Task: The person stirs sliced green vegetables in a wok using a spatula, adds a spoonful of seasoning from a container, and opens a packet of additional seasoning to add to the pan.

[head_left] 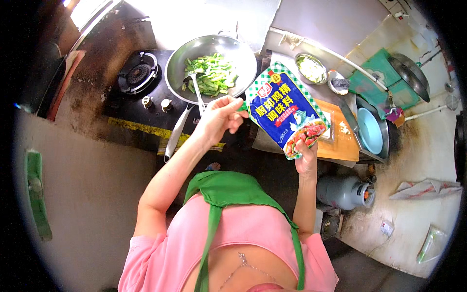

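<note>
A blue seasoning packet [282,113] with a green checked border and printed writing is tilted before me. My right hand [307,155] grips its lower end, by the picture of food. At its upper left edge, my left hand [223,115] pinches a small green piece [243,106]; whether this is a cap or a folded corner is unclear. Just beyond the left hand sits a wide steel wok [242,64] holding chopped green vegetables [215,69]. A long-handled metal ladle or turner [197,85] rests in it, its handle running behind my fingers.
Left of the wok is a bare gas burner [138,73]. On the right are a bowl of pale cut vegetables [311,68], a wooden cutting board [343,142], a cleaver [352,122] and a blue basin [370,129]. Below stands a gas cylinder [341,191].
</note>
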`<action>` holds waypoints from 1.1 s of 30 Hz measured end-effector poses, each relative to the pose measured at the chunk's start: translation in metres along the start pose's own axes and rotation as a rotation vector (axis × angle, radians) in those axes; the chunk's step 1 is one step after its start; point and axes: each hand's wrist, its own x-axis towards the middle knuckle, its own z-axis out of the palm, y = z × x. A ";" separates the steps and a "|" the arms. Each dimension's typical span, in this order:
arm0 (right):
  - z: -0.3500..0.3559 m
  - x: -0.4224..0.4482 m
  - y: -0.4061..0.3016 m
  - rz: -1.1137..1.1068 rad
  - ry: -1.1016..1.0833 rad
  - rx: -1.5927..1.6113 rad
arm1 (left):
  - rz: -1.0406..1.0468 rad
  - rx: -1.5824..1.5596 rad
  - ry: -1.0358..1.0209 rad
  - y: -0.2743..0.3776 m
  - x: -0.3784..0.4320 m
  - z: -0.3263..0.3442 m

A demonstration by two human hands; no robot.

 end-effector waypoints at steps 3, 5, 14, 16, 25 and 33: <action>0.023 0.007 0.000 -0.042 0.097 0.038 | -0.181 -0.082 -0.034 0.015 0.017 -0.031; 0.031 0.013 0.005 -0.043 0.122 0.059 | -0.260 -0.173 -0.109 0.022 0.027 -0.049; 0.074 0.062 0.019 -0.061 0.156 -0.076 | -0.062 -0.238 -0.193 -0.001 0.052 -0.045; 0.090 0.076 0.020 -0.076 0.195 -0.168 | -0.025 -0.324 -0.217 -0.008 0.065 -0.043; 0.096 0.123 0.028 -0.150 0.085 -0.074 | 0.011 -0.610 -0.167 -0.006 0.113 -0.048; 0.110 0.120 0.022 -0.075 -0.082 -0.003 | -0.006 -0.633 -0.047 0.011 0.115 -0.061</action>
